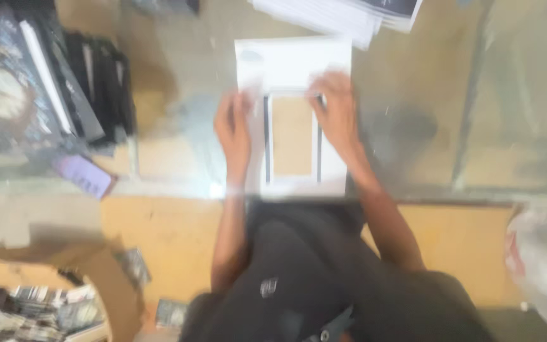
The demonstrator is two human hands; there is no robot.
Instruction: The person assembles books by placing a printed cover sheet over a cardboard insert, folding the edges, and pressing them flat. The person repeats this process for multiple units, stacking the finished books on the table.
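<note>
The head view is blurred. A white sheet (292,63) lies on the glass-topped table (425,126) in front of me, with a tan rectangular panel (292,136) flanked by two dark strips. My left hand (233,123) rests on the sheet's left edge, fingers pointing away from me. My right hand (335,104) presses on the upper right corner of the tan panel. Whether either hand grips anything is too blurred to tell.
A stack of white sheets (349,16) lies at the far edge. Dark booklets and black clips (90,76) sit at the left, with a pale purple card (85,175). A cardboard box of printed items (45,297) stands on the floor at lower left; a white bag (546,259) is at right.
</note>
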